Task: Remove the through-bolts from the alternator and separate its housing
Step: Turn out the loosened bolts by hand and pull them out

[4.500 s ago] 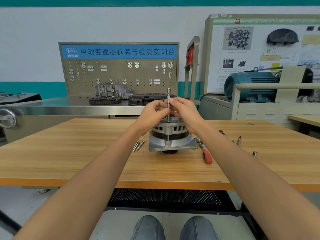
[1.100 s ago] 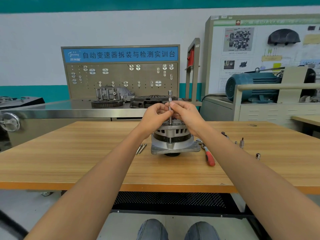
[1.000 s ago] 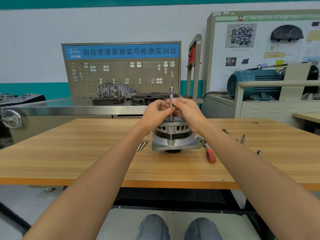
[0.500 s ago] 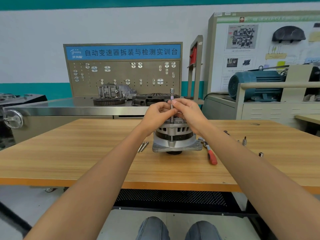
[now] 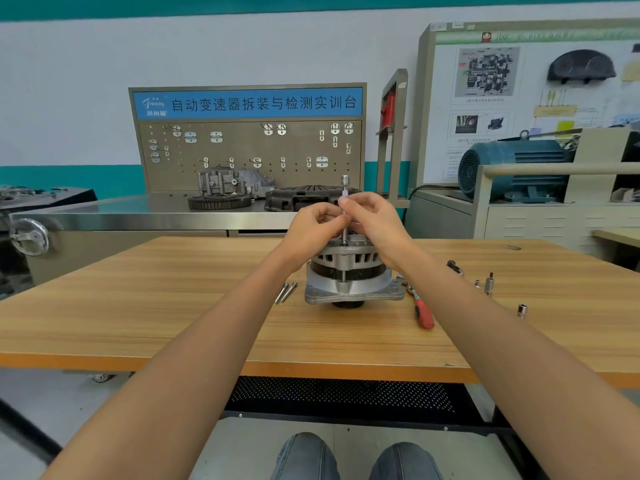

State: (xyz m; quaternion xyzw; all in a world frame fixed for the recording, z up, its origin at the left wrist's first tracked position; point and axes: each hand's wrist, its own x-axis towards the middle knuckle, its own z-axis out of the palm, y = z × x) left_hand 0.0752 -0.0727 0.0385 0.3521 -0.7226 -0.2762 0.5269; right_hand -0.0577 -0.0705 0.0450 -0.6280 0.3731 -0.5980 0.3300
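Observation:
A grey alternator stands upright on the wooden table, pulley side down. A thin metal extension bar with a socket rises vertically from the top of its housing. My left hand and my right hand both pinch this bar between thumb and fingers, one from each side, just above the housing. Two removed through-bolts lie on the table left of the alternator.
A red-handled ratchet lies right of the alternator. Small sockets and bits stand further right, one socket nearer the edge. Behind the table stand a steel bench with gearbox parts and a blue motor.
Both hands stay on the upright bar, with only small shifts of the fingers around it. The alternator has not moved; the camera shifted slightly.

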